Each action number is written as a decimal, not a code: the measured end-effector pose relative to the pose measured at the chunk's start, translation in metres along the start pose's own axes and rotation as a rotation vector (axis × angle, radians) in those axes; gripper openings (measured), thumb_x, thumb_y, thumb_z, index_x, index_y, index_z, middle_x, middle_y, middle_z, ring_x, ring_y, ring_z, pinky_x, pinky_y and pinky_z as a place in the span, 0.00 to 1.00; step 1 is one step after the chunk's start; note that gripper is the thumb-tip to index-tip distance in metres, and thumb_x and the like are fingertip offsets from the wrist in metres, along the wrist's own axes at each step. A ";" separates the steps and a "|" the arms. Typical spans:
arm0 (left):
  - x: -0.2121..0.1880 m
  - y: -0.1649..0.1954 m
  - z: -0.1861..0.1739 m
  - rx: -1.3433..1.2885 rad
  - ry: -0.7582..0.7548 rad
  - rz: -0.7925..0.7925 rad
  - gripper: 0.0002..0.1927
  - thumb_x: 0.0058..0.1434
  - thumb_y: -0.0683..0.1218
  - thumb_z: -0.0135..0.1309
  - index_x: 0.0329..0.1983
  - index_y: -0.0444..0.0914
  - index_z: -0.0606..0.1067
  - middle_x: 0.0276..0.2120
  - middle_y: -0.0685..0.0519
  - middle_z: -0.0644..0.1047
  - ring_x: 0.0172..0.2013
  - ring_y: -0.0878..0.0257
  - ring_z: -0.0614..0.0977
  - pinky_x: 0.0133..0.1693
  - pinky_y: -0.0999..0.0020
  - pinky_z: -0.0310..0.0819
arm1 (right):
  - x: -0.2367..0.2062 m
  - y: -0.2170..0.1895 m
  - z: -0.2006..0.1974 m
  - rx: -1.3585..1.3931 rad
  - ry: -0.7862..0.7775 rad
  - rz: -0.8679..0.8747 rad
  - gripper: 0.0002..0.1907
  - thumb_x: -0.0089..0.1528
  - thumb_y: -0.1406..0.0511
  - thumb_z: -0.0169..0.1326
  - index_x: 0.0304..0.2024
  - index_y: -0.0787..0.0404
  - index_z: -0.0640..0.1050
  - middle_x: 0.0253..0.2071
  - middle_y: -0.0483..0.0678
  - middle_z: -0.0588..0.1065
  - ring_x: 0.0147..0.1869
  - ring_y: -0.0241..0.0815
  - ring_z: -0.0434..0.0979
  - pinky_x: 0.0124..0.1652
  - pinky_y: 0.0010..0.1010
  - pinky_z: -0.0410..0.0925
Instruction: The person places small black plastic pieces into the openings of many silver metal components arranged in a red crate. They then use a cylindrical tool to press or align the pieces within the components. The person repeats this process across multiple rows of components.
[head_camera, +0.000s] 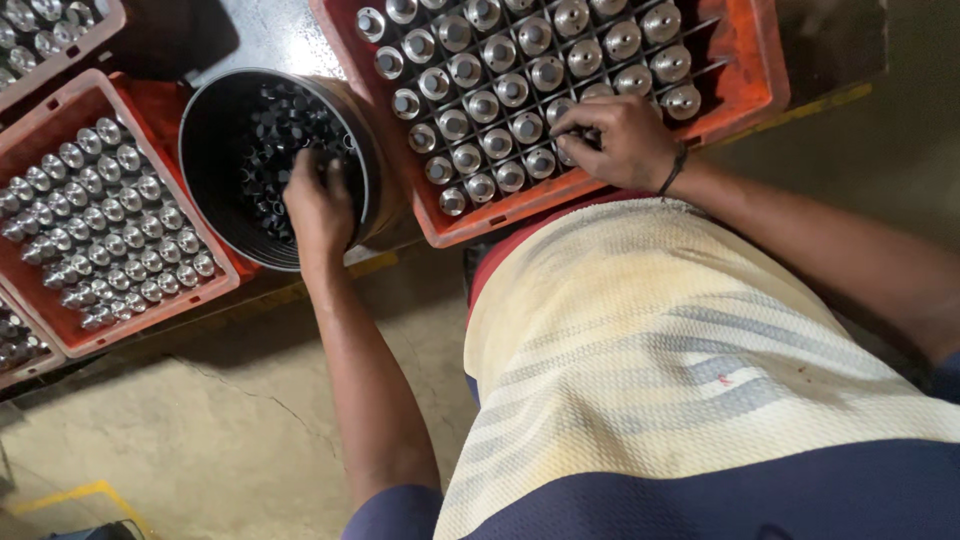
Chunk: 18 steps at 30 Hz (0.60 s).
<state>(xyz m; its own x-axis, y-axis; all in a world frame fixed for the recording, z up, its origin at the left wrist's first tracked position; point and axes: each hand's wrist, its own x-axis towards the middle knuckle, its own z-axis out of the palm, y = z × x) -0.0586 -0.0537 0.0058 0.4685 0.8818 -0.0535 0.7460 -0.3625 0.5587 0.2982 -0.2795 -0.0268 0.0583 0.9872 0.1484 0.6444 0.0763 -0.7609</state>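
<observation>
Your left hand (318, 205) is down in the round black bin (215, 110), fingers curled among the small black caps (275, 130); can't tell if one is pinched. Caps look light, stiff, plastic: pinch by the rim. Your right hand (618, 140) rests on the orange crate (760, 60), fingertips closed around one metal cylinder (510, 175) row near the front edge. Those look heavy, smooth, slippery: grip the narrow top.

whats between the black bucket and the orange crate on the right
Nothing loose. In the head view the black bucket leans right against the orange crate, its rim overlapping the crate's wall. The left hand reaches into the bucket.
</observation>
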 end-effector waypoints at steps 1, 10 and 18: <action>0.001 0.001 -0.001 -0.037 0.025 -0.065 0.07 0.72 0.41 0.54 0.46 0.31 0.74 0.38 0.39 0.81 0.38 0.45 0.82 0.40 0.55 0.75 | -0.001 0.001 0.001 0.003 -0.018 0.015 0.06 0.66 0.65 0.60 0.42 0.61 0.83 0.39 0.52 0.82 0.40 0.44 0.83 0.40 0.35 0.76; 0.010 0.035 -0.017 -0.767 0.225 -0.302 0.08 0.76 0.45 0.54 0.45 0.35 0.75 0.31 0.54 0.73 0.28 0.66 0.68 0.30 0.67 0.60 | 0.000 -0.001 0.000 0.018 -0.012 0.036 0.06 0.66 0.64 0.60 0.42 0.61 0.83 0.39 0.50 0.82 0.41 0.42 0.83 0.41 0.35 0.76; -0.011 0.166 0.082 -0.894 -0.331 -0.343 0.14 0.68 0.51 0.57 0.50 0.38 0.79 0.37 0.53 0.78 0.30 0.67 0.73 0.30 0.73 0.66 | 0.012 -0.015 -0.013 0.981 -0.211 0.812 0.23 0.66 0.48 0.47 0.56 0.53 0.75 0.35 0.36 0.77 0.28 0.30 0.78 0.26 0.24 0.71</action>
<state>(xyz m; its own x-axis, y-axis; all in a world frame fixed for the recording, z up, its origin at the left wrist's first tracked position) 0.0987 -0.1487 0.0308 0.5044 0.7191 -0.4781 0.3006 0.3728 0.8779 0.2992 -0.2709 -0.0055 -0.0116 0.7950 -0.6064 -0.3505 -0.5712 -0.7422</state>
